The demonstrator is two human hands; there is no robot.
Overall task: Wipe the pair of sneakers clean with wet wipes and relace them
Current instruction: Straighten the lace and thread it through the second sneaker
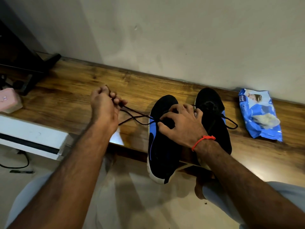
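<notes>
Two black sneakers with blue side panels and white soles lie side by side on a wooden shelf (74,90), toes toward the wall. The left sneaker (162,149) overhangs the shelf's front edge. My left hand (104,106) is closed on its black lace (133,115) and holds it stretched out to the left. My right hand (180,123) presses down on the left sneaker's tongue area, fingers spread over the eyelets. The right sneaker (210,103) is partly hidden behind my right wrist, and a loop of its lace (231,123) trails to the right.
A blue pack of wet wipes (259,114) lies on the shelf at the right, near the wall. A pink box (9,100) and dark TV stand (33,63) sit at the left. A white unit (33,138) and a cable are below the shelf.
</notes>
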